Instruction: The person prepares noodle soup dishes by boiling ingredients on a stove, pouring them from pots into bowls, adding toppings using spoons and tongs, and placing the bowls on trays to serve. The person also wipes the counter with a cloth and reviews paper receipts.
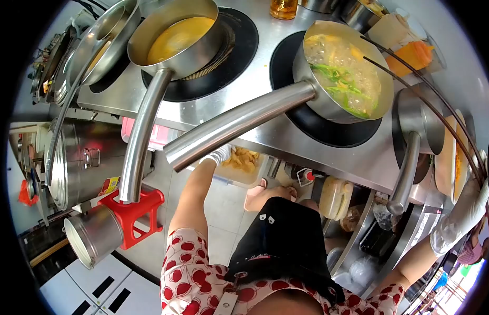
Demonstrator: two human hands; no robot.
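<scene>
My right hand point(474, 191), in a thin white glove, grips a pair of long dark chopsticks point(431, 84) at the right edge. Their tips reach over a steel saucepan point(345, 118) of bubbling broth with green leafy vegetables point(339, 81). My left hand point(218, 154), also gloved, is below the counter edge at a clear container point(251, 180) of yellowish-brown food pieces point(240, 160). The saucepan's handle partly covers this hand, and its fingers cannot be made out. I cannot tell whether it touches the food.
Another saucepan point(200, 59) with yellow liquid sits on the middle burner point(236, 47); its handle juts toward me. A third pan point(420, 121) stands at right. Sauce bottles point(410, 59) are behind. Below left are a red stool point(144, 212) and a large steel pot point(87, 157).
</scene>
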